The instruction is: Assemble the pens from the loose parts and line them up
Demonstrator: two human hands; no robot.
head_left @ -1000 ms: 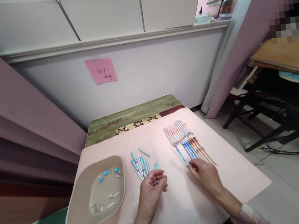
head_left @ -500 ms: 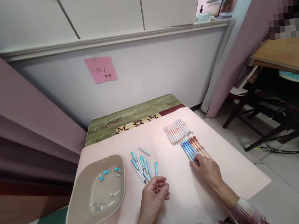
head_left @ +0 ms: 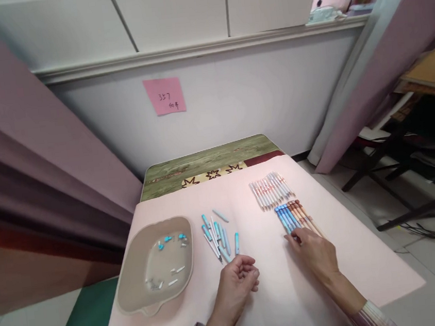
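Loosely curled, my left hand (head_left: 239, 280) rests on the pink table top with no object visible in it. A loose pile of pale blue and white pen parts (head_left: 217, 234) lies just beyond it, and a single turquoise-ended pen piece (head_left: 237, 243) lies close to its fingers. Over on the right, the thumb and fingers of my right hand (head_left: 314, 251) are pinched at the near end of a row of blue pens (head_left: 286, 218). Brown-and-cream pens (head_left: 302, 213) lie against that row. White pens (head_left: 270, 190) form another neat row behind.
A beige plastic basin (head_left: 135, 265) at the left holds small turquoise caps (head_left: 167, 239) and white bits. The table's green wood-patterned far end (head_left: 201, 157) meets a white wall with a pink note (head_left: 166, 96). A purple curtain (head_left: 44, 139) hangs at left.
The view has swung a little left, so everything sits further right. Both hands keep nearly the same place and pose relative to the pens.
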